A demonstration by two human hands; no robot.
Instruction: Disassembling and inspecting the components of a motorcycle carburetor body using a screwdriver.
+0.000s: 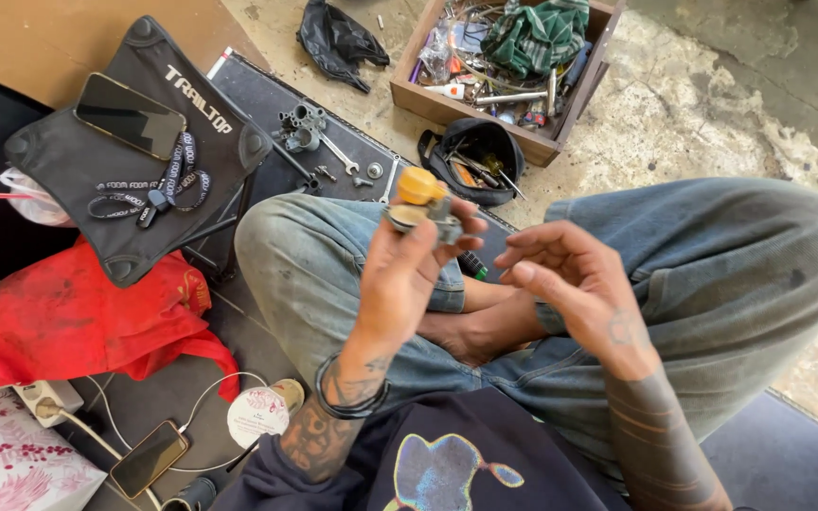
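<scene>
— Left hand (407, 270)?
— Closed around a small metal part with a yellow cap (425, 202), pinched between thumb and fingertips, held up above the crossed legs in jeans (314, 255).
— Right hand (575, 279)?
— Empty. Fingers half curled, loosely open, just beside the part but not touching.
— Best way to handle it?
— Probably keep the grip low on the metal body, leaving the yellow cap free for the right fingers. Worth holding it over the lap, so anything small dropping lands on cloth rather than rolling off across the floor.
— Around the legs?
— Wooden box (560, 132) of tools and a green checked rag ahead, on the concrete floor (693, 104). Small black pouch (471, 156) with tools just in front of the knees. Wrenches and sockets (319, 137) on a dark mat to the left.
— Further left?
— Black bag (78, 161) carrying a phone (130, 115) and a lanyard with keys. Red bag (59, 317) below it. Second phone (149, 459) on a charging cable near a power strip.
— Anything in the way?
— Nothing between the hands. Loose cable and clutter near the left elbow, easy to snag.
</scene>
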